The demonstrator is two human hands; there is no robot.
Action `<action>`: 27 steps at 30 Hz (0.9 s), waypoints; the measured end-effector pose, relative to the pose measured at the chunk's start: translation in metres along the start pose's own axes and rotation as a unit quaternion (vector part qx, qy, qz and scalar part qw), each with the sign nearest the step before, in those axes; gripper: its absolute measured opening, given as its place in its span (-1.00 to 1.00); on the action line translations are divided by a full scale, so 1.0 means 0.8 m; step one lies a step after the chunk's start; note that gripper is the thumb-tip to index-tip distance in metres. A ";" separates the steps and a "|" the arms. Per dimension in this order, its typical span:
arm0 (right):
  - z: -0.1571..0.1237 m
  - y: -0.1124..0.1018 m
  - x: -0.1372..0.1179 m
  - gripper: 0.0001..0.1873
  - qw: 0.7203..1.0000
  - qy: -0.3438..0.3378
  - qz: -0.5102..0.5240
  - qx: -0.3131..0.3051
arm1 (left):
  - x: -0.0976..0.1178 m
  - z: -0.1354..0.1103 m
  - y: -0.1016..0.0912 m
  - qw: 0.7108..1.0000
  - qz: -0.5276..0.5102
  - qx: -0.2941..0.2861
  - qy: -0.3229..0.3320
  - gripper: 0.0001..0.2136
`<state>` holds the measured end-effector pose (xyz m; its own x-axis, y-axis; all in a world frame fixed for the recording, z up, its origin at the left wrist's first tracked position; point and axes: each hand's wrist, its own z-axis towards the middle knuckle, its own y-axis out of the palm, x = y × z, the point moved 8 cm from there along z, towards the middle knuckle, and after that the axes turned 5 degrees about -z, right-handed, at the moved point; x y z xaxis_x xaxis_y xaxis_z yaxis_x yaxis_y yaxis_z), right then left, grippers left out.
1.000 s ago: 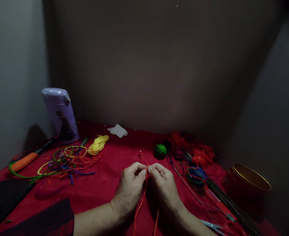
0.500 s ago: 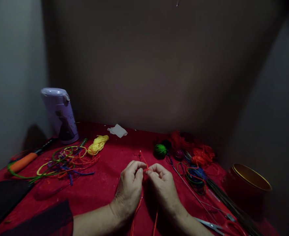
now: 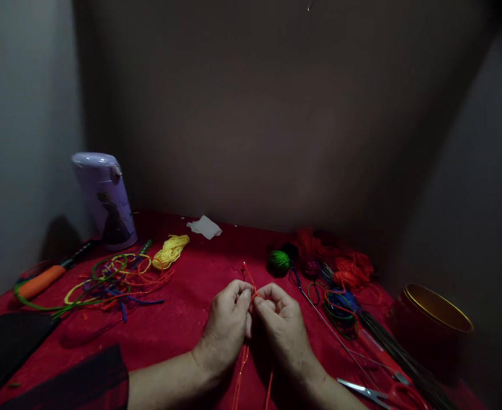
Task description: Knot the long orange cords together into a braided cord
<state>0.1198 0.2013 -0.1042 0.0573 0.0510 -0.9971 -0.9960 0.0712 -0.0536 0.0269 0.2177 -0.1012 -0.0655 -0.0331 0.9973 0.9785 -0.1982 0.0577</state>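
Over the red tablecloth (image 3: 182,324), my left hand (image 3: 227,324) and my right hand (image 3: 283,327) meet fingertip to fingertip. Both pinch a thin orange cord (image 3: 253,293) between thumb and fingers. One end of the cord sticks up past my fingers. Two strands hang down between my wrists toward the table's front edge. Both hands are closed on the cord.
A lilac jug (image 3: 105,199) stands at the back left, with a tangle of coloured cords (image 3: 114,279) and a yellow bundle (image 3: 171,249) near it. A green thread ball (image 3: 279,262), orange thread (image 3: 349,267), wires, scissors (image 3: 383,392) and a gold-rimmed tin (image 3: 434,319) lie right.
My hands have drawn closer together and slid slightly toward me, still pinching the orange cord. Nothing else on the table has moved.
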 end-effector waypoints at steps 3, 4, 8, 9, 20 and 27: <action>0.001 -0.007 -0.006 -0.84 0.999 -0.023 -0.038 0.028 | 0.015 0.000 0.002 0.999 0.001 -0.013 0.034 -0.78; 0.000 -0.009 -0.007 -0.84 0.997 -0.029 -0.054 0.039 | 0.019 -0.001 0.003 0.999 -0.002 -0.018 0.039 -0.78; -0.004 -0.015 -0.013 -0.82 0.991 -0.036 -0.107 0.067 | 0.021 -0.002 0.004 0.999 -0.003 -0.032 0.028 -0.78; -0.006 -0.015 -0.016 -0.81 0.989 -0.040 -0.120 0.071 | 0.020 -0.002 0.003 0.999 0.004 -0.029 0.029 -0.78; -0.004 -0.015 -0.014 -0.86 0.995 -0.030 -0.084 0.049 | 0.017 -0.002 -0.004 0.994 0.087 0.011 0.067 -0.78; -0.002 -0.014 -0.010 -0.86 0.997 -0.027 -0.059 0.040 | 0.023 -0.002 -0.009 0.990 0.103 0.032 0.092 -0.86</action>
<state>0.1307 0.1982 -0.0959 0.1801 0.0900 -0.9795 -0.9734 0.1599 -0.1643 0.0186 0.2166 -0.0832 0.1083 -0.2451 0.9634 0.9848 -0.1059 -0.1377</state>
